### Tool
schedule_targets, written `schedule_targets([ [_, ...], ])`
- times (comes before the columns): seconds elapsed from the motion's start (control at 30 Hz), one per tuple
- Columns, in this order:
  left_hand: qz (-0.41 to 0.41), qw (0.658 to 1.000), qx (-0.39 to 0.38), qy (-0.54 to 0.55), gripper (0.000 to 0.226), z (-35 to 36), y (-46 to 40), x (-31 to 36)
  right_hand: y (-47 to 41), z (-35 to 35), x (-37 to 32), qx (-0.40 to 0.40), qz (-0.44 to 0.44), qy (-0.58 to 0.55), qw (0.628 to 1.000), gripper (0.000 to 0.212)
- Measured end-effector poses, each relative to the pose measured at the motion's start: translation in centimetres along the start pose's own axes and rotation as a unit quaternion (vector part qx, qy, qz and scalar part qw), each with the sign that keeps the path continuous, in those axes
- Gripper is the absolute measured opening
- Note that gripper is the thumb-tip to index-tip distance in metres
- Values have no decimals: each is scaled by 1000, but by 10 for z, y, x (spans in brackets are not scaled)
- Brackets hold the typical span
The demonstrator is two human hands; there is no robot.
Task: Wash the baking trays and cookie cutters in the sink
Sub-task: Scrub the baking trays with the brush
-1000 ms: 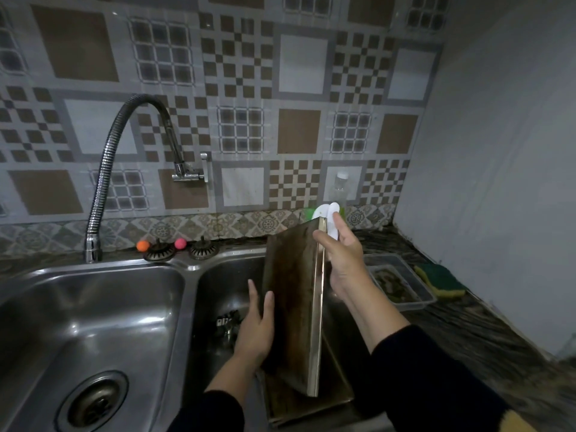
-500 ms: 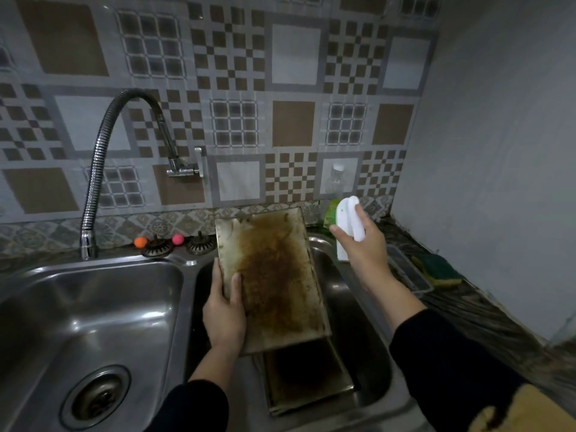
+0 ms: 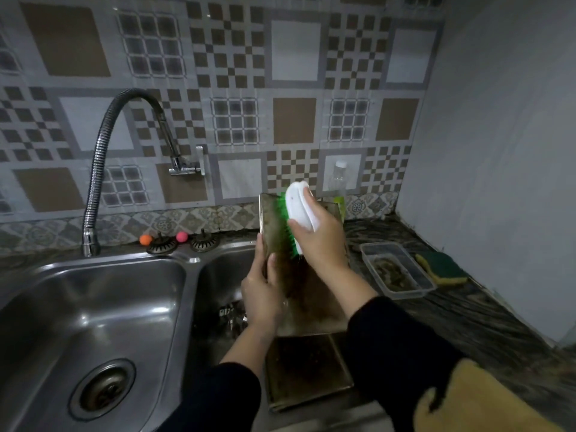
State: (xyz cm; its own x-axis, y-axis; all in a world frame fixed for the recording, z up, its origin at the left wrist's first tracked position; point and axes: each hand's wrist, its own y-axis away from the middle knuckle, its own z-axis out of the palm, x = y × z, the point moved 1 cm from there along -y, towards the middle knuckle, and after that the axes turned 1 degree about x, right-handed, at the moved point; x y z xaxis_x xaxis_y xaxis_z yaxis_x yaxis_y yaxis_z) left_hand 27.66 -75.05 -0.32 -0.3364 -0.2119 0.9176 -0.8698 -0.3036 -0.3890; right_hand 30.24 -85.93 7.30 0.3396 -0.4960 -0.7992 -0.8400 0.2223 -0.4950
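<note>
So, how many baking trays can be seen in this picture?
2. One baking tray is held upright over the right basin by the left hand, under the brush. A second tray lies below it. More may be hidden underneath.

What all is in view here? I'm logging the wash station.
stained metal baking tray: 1, brown, held upright over right basin
second stained baking tray: 1, dark brown, lying in right basin
white scrub brush with green bristles: 1, against upright tray
steel double sink: 1, silver
flexible chrome tap: 1, behind left basin
sink strainers: 2, dark, back ledge
small balls: 2, orange and pink, ledge
clear plastic tub: 1, right counter
green-yellow sponge: 1, beside tub
clear bottle: 1, by wall
left hand: grips tray
right hand: grips brush
</note>
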Motion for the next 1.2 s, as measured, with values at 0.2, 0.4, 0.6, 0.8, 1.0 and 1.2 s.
schedule_targets([
  [0.2,-27,998,63,-1,45,-12,-23,6,68,14,20,-111,-31,-56,992,66],
  [0.4,10,998,65,-18,45,-16,-21,1,62,12,28,-59,-36,-60,996,66],
  [0.6,14,997,79,-7,45,-5,-15,1,-28,-2,22,-51,36,-38,997,64],
  [0.8,5,987,141,-74,45,-25,-27,-17,94,9,64,-121,13,-87,989,66],
  [1.0,17,987,125,-104,47,-15,-2,-3,8,10,32,-81,45,-55,994,65],
  [1.2,132,938,83,-308,56,-14,7,3,-18,32,-17,-89,45,29,995,87],
])
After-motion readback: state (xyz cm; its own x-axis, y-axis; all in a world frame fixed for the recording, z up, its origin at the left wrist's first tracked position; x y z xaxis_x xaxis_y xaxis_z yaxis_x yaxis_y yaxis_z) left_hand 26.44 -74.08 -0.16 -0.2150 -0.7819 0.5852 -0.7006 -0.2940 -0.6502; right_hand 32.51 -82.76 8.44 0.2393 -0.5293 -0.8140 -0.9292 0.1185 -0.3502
